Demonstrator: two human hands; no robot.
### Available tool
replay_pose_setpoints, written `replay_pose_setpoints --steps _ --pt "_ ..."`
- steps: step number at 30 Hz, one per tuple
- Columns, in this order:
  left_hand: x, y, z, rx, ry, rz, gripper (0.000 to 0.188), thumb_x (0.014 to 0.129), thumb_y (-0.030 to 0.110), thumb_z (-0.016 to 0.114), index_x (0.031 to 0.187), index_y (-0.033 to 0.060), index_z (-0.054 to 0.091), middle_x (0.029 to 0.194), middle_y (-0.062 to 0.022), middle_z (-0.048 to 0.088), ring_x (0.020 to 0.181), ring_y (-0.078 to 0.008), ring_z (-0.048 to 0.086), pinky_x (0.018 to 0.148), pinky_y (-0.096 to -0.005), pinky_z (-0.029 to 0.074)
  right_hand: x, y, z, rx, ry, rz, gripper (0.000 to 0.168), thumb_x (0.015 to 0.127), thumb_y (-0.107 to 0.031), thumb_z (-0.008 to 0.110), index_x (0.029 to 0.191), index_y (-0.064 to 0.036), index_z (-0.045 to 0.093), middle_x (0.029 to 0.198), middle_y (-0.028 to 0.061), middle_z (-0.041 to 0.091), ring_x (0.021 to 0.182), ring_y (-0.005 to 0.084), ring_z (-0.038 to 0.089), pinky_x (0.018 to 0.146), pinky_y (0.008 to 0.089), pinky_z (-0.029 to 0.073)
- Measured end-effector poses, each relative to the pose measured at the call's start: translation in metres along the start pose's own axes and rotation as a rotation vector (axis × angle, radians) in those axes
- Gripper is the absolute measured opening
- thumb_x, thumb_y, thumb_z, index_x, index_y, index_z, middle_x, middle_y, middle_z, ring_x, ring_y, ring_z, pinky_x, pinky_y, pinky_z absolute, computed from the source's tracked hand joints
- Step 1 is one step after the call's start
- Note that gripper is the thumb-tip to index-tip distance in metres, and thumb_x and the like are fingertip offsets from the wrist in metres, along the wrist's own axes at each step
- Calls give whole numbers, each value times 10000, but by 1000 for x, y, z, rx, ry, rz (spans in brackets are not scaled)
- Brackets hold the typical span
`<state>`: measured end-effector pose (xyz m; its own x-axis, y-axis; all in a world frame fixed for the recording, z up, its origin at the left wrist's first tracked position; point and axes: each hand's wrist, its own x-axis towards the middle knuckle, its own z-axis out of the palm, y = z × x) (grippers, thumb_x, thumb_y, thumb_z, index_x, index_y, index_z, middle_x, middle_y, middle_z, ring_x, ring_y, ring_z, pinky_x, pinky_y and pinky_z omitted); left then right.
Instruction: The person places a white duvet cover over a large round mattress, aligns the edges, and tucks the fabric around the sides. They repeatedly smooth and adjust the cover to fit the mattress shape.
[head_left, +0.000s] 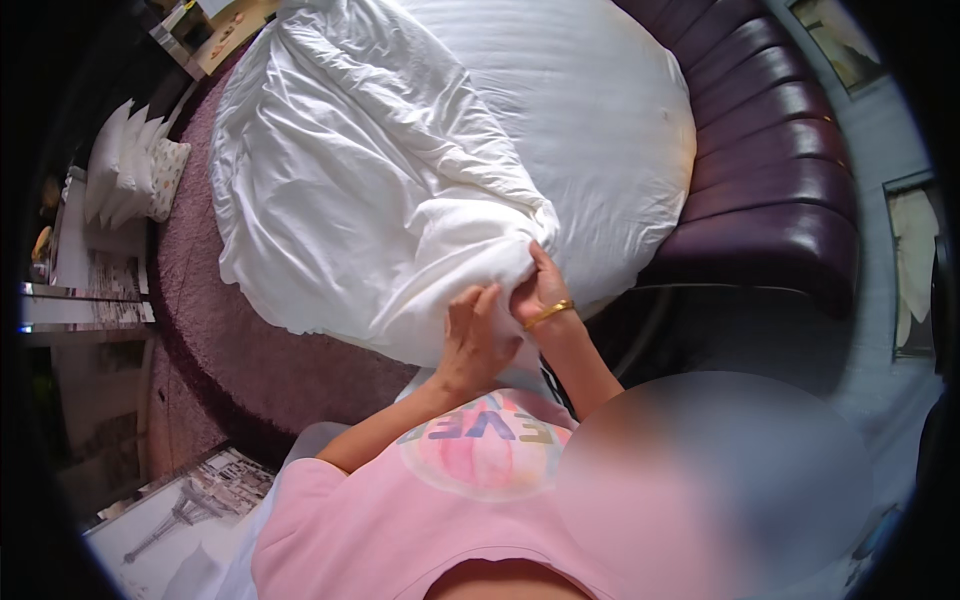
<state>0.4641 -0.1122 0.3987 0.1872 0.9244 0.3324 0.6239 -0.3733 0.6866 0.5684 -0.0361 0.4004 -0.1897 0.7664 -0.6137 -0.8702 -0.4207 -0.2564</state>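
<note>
A crumpled white duvet or cover (322, 187) lies over the left part of a round bed with a white fitted sheet (570, 97). My right hand (541, 289), with a gold bracelet at the wrist, grips a bunched edge of the white fabric near the bed's lower side. Close beside it, my left hand (476, 334) rests against the same fabric with bent fingers; its fingertips are partly turned away, so whether they pinch the cloth cannot be told.
A curved purple padded headboard (772, 180) borders the bed at the right. Purple carpet (300, 375) lies at the left and below. White pillows (120, 169) and a patterned pillow (169, 178) stand at the far left. Framed pictures (913, 270) hang at the right.
</note>
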Motion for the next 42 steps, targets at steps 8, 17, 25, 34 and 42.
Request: replay_pose_setpoints --steps 8,17,25,34,42 --pt "29 29 77 248 -6 -174 828 514 152 688 1162 -35 207 1161 -218 236 1068 -370 272 853 -427 272 22 -50 -43 -111 120 171 255 774 -252 494 966 -86 469 883 66 541 837 219 503 760 386 386" --pt "27 45 159 264 136 -554 336 661 -5 494 989 57 448 903 -101 517 869 -285 493 733 -368 369 5 -138 -121 -465 119 411 255 783 -282 488 950 -89 478 878 37 536 809 174 523 741 341 409" --pt "-16 100 160 -450 -275 -894 266 773 220 475 945 20 510 808 -167 559 752 -257 552 671 -320 409 34 -153 -183 -1057 -38 631 412 685 -262 579 992 -14 460 875 101 549 751 192 553 681 304 455" --pt "-44 95 159 -791 -402 -959 389 798 345 478 937 -15 525 803 -26 529 762 -90 438 682 -225 377 106 -107 -99 -2403 -283 -753 752 637 -158 578 1247 -77 145 1278 135 178 1129 276 277 869 455 258" --pt "-39 128 144 -898 -262 -1042 370 787 291 496 972 -28 513 857 -62 553 815 -104 468 713 -238 380 233 -86 -75 -2873 -185 -930 386 757 -135 399 1138 -76 370 940 68 534 897 210 503 785 414 316"
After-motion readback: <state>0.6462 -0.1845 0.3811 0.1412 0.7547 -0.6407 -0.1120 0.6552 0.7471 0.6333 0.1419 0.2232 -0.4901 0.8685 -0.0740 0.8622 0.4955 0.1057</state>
